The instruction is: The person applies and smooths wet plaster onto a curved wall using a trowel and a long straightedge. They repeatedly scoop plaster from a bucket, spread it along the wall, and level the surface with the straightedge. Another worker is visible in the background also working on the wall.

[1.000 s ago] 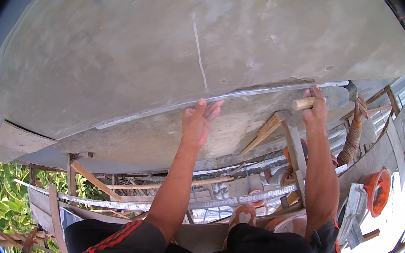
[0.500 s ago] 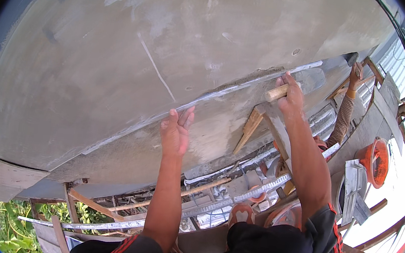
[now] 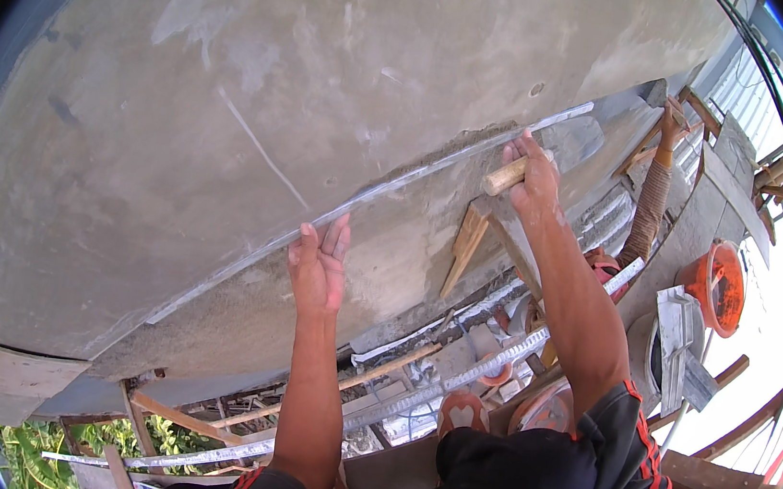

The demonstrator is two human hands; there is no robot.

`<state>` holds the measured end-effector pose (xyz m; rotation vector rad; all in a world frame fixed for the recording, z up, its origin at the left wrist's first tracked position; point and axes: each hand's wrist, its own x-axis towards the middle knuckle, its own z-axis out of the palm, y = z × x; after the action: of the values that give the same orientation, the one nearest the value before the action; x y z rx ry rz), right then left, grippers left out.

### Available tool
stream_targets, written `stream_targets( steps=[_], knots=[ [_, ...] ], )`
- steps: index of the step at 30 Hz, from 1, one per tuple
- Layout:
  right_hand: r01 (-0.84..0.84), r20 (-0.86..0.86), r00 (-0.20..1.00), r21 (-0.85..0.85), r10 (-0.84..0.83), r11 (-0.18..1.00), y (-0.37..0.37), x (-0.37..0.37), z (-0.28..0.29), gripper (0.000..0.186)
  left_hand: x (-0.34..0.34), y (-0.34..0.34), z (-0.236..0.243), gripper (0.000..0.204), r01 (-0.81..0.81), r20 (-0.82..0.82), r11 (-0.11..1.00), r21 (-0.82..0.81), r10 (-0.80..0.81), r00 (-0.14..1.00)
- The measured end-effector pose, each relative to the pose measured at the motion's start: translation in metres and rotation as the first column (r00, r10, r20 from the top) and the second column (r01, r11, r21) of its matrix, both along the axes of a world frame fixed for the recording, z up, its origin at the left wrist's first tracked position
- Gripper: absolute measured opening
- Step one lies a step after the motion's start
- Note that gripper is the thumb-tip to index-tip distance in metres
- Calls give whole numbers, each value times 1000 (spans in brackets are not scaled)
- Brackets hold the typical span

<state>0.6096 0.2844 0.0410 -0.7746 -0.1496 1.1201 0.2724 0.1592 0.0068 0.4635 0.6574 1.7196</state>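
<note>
Trowel (image 3: 567, 144): a wooden-handled plastering blade, lying flat against the grey rendered wall (image 3: 334, 74) at the upper right, just under the long metal straightedge (image 3: 367, 201).
Right hand (image 3: 536, 179): fingers curled tight round the trowel's wooden handle (image 3: 506, 175) — a closed, firm grip, with the blade pointing up and right along the wall.
Left hand (image 3: 320, 265): open, fingers together and stretched flat, the fingertips touching the lower edge of the straightedge; it holds nothing.
Straightedge: a thin pale strip running diagonally from lower left to upper right across the wall, marking the break between the smooth upper render and the rougher band below it.
Edges: the wall's lower edge ends above timber props — a wooden wedge (image 3: 464, 243) leans up against it just beside the right forearm.
Open room: the wall between the two hands is bare; below lies crowded scaffolding with planks and metal rails (image 3: 454, 372).
Nearby: another person's arm (image 3: 652, 202) reaches the wall beyond the trowel, well apart from the right hand; an orange bucket (image 3: 717, 286) sits far right.
</note>
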Motion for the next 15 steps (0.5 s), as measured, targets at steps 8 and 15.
stream_targets(
  steps=[8, 15],
  knots=[
    [-23, 388, 916, -194, 98, 981, -111, -64, -40, 36, -1, -2, 1, 31, 31, -33, 999, 21, -30, 999],
    [-332, 367, 821, -317, 438, 888, -178, -116, -42, 26, -1, -1, 2, 33, -9, 5, 1000, 1, 9, 1000]
  ],
)
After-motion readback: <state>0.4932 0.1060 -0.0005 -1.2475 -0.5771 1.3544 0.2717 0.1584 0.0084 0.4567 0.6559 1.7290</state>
